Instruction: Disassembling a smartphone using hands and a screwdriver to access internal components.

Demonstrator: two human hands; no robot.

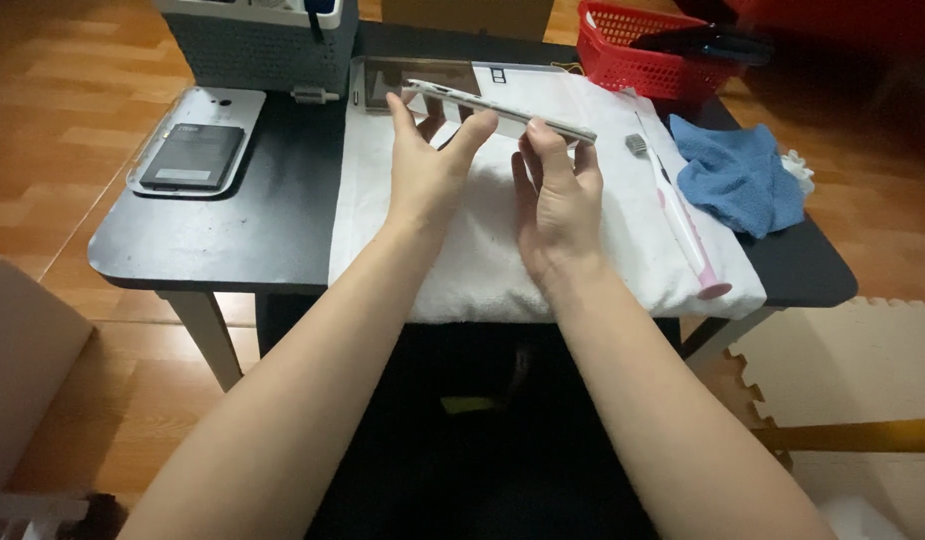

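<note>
Head view looks down along two bare forearms that reach forward over the near edge of a dark table (233,240). Closest on it lies a white towel (483,270), spread flat across the middle of the table and hanging a little over the front edge. Above the towel, the left hand (428,165) is raised with thumb and fingers apart, its fingertips pinching the left part of a thin white slab-like device (498,108), seen nearly edge-on and tilted down toward the right. The right hand (555,205) stands just beside the left, fingers curled upward, gripping the same device near its right part between thumb and fingertips; the device is held in the air above the towel, not resting on it. To the right on the towel lies a long pink-and-white toothbrush (678,215), its bristled head pointing away and its handle end at the towel's front right corner. Right of that, a crumpled blue cloth (738,175) sits on the table. On the left side of the table lies a white tray-like cover (238,105) with a dark flat rectangular part (193,155) on it. Farther back stand a grey perforated box (263,45) and a red plastic basket (643,55).
</note>
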